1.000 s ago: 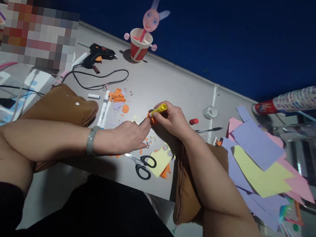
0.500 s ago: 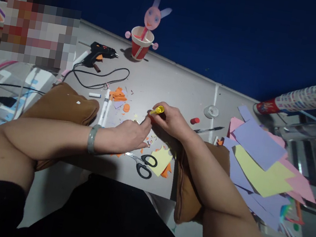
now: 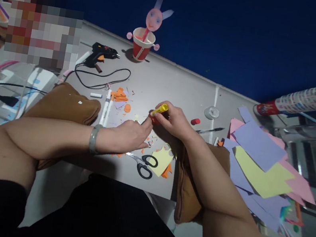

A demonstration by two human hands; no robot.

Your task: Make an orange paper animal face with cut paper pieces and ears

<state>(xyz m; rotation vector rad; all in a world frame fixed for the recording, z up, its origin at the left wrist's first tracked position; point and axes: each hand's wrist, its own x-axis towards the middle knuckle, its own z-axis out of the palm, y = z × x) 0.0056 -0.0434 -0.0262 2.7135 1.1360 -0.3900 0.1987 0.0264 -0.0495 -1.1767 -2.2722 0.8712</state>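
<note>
My right hand (image 3: 173, 119) grips a short yellow tube (image 3: 162, 108), which slants down to a whitish end. My left hand (image 3: 132, 135) meets it at the fingertips, its finger and thumb closed together. Something small and reddish (image 3: 155, 120) shows between the hands, mostly hidden by the fingers. Close below the left hand lie scissors (image 3: 146, 166) with black handles and a cut yellow paper scrap (image 3: 161, 158). An orange paper disc (image 3: 127, 108) rests to the left of the fingers.
A glue gun (image 3: 100, 54) with a looping cord and a red cup with a paper rabbit (image 3: 142, 47) stand behind. Brown cushions (image 3: 60, 102) lie under both forearms. At right are coloured paper sheets (image 3: 259, 143), a red cap (image 3: 195, 121) and stacked cups (image 3: 309, 97).
The yellow tube has tilted and shifted slightly right and up in my right hand. My left hand stays almost in place. The whole view has shifted slightly.
</note>
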